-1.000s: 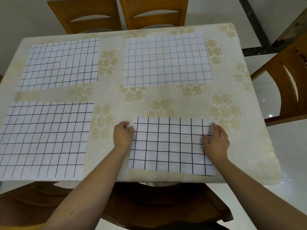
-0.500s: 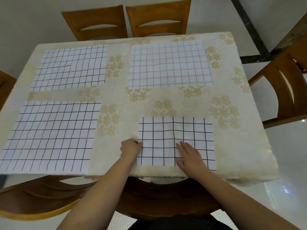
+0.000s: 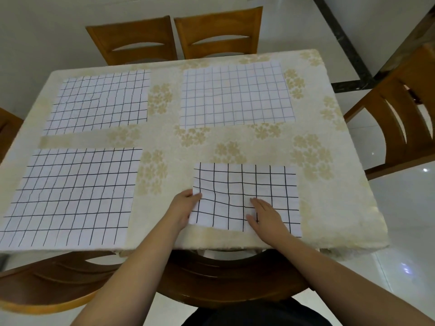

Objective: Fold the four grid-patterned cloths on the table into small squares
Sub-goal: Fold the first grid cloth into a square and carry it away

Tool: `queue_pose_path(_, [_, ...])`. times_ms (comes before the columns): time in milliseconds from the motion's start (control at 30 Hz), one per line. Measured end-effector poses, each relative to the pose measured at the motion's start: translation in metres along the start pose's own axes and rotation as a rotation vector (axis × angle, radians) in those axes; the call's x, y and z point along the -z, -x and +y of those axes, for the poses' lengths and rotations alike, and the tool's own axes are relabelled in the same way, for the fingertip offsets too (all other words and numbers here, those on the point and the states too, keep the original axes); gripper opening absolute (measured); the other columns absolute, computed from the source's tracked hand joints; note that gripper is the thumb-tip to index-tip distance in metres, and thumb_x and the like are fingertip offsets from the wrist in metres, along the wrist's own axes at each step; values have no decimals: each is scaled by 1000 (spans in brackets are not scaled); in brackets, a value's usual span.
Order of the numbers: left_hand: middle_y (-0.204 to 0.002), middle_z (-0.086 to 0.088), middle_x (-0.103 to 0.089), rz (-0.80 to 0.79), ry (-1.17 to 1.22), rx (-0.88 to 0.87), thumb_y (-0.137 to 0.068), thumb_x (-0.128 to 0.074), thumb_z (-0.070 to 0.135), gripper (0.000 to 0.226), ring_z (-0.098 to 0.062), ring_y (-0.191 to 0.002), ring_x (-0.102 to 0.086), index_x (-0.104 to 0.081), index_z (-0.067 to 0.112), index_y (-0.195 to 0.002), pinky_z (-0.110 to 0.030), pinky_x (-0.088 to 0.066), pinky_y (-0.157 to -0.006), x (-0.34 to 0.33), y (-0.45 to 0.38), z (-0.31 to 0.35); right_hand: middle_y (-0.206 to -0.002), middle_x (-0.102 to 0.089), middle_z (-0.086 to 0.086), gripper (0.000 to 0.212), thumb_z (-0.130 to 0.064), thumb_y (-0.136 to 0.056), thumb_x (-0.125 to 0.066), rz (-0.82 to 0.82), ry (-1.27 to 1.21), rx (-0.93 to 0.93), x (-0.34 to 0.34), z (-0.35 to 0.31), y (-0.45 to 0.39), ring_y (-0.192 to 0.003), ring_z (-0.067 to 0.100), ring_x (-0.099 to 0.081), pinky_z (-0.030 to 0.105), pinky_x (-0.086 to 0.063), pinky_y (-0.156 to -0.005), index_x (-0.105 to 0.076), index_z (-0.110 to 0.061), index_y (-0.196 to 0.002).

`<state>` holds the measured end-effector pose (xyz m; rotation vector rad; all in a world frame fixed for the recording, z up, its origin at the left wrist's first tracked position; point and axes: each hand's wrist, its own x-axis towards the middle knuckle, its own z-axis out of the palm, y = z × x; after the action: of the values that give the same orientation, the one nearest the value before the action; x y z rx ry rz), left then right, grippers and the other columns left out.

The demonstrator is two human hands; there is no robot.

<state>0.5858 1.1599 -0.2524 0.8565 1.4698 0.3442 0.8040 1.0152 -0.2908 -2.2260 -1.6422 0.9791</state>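
Second fold starting on the near-right cloth; three cloths untouched.

Left hand pinches the left edge of the half-folded cloth at the worktop's near right, and that edge now lifts and ripples where it lay flat a moment ago. Right hand, fingers straight and flat, has slid in from the right edge to press the cloth's middle, likely marking the crease line for folding left over right. Near-left cloth lies spread flat; farther back, far-left cloth and far-right cloth likewise lie unfolded.
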Motion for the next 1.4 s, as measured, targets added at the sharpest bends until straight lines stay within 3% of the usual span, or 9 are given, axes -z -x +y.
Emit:
queue_pose_path(333, [-114, -16, -68, 32, -143, 23, -96, -54, 11, 25, -27, -93, -67, -62, 7, -119, -33, -55, -70, -6, 1, -18, -158, -24, 5, 62, -38, -100, -44, -28, -233, -94, 1, -17, -1, -145, 20, -19, 33, -17, -117, -21, -15, -152])
queue_pose_path(500, [-103, -5, -70, 72, -422, -272, -95, -55, 24, 20, -22, -92, -67, -65, 16, -110, -44, -55, -86, -12, 13, 3, -158, -22, 2, 60, -41, -101, -38, -50, -324, -105, 3, -15, 0, -144, 18, -22, 36, -23, -118, -19, -17, -153])
queue_pose_path(600, [-96, -1, -69, 48, -582, -418, -95, -54, 27, 21, -18, -87, -66, -63, 18, -112, -31, -54, -75, -16, 26, 23, -158, -24, -3, 58, -41, -101, -37, -43, -444, -133, 8, -14, 1, -140, 15, -31, 41, -38, -110, -20, -22, -153])
queue_pose_path(700, [-81, 0, -62, 83, -801, -519, -95, -53, 28, 28, -15, -69, -57, -57, 16, -120, -24, -39, -54, -23, 40, 41, -156, -27, -4, 54, -37, -103, -34, -41, -449, -121, 12, -13, 0, -140, 15, -33, 25, -33, -108, -21, -22, -153])
queue_pose_path(767, [-88, -4, -65, 96, -919, -549, -96, -51, 27, 36, -17, -70, -54, -51, 19, -131, -26, -38, -55, -29, 50, 51, -155, -30, -6, 51, -35, -104, -33, -48, -515, -134, 16, -14, 0, -139, 14, -34, 16, -33, -100, -23, -22, -152])
queue_pose_path(867, [-88, -6, -67, 99, -1065, -604, -97, -48, 26, 45, -22, -68, -56, -40, 20, -141, -31, -46, -61, -40, 63, 59, -151, -36, -9, 47, -34, -104, -33, -48, -698, -183, 18, -17, -3, -139, 12, -32, 20, -23, -108, -27, -27, -150])
queue_pose_path(967, [-74, 0, -62, 73, -1099, -630, -97, -46, 26, 49, -23, -66, -57, -36, 21, -145, -32, -48, -59, -51, 69, 62, -145, -44, -9, 47, -41, -101, -37, -86, -905, -264, 16, -18, -12, -135, 14, -40, 35, -29, -115, -31, -36, -147])
queue_pose_path(1200, [-85, -8, -68, 8, -1144, -720, -97, -44, 23, 50, -26, -70, -60, -36, 23, -146, -31, -45, -60, -86, 75, 59, -129, -59, 2, 39, -28, -102, -38, -134, -1228, -436, 27, -19, -19, -113, 15, -58, 31, -45, -99, -42, -22, -140])
queue_pose_path(1400, [-91, -10, -68, -76, -1193, -766, -97, -42, 25, 49, -29, -79, -63, -35, 25, -146, -32, -45, -64, -128, 75, 47, -121, -65, 4, 34, -31, -102, -38, 36, -1300, -467, 51, 12, -6, -108, 17, -63, 31, -47, -96, -55, -17, -129])
